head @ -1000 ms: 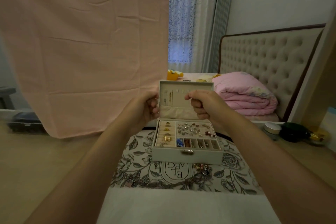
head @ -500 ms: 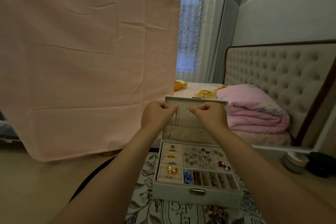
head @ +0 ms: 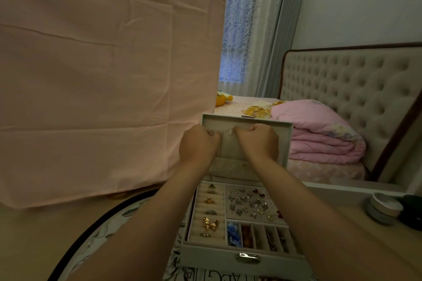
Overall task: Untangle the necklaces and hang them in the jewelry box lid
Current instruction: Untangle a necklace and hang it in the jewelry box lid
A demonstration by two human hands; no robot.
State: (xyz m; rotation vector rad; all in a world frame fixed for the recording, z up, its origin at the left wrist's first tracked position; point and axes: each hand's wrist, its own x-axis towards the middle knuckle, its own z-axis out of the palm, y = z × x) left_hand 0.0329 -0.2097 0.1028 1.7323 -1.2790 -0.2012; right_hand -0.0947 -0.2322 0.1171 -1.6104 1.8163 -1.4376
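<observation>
Bedroom gloom surrounds us: a pink cloth (head: pixel 102 75) hangs at our left and a bed (head: pixel 342 89) with a pink quilt (head: pixel 319 137) lies beyond the counter (head: pixel 34 239). On a flowered mat (head: pixel 102 235) the jewelry box (head: pixel 246 255) stands open, its lid (head: pixel 229 150) upright at the back.

Our left hand (head: pixel 198 146) and right hand (head: pixel 257 143) are raised side by side to the lid's top edge, fingers curled tight. The necklace is too fine to make out, so we cannot tell whether they pinch it.

We judge this to be the hanging step. To do it well, we hold the chain taut between the hands, settle it over one hook only, let it fall straight, and avoid pushing the lid backward or brushing the earrings (head: pixel 251 203) below.
</observation>
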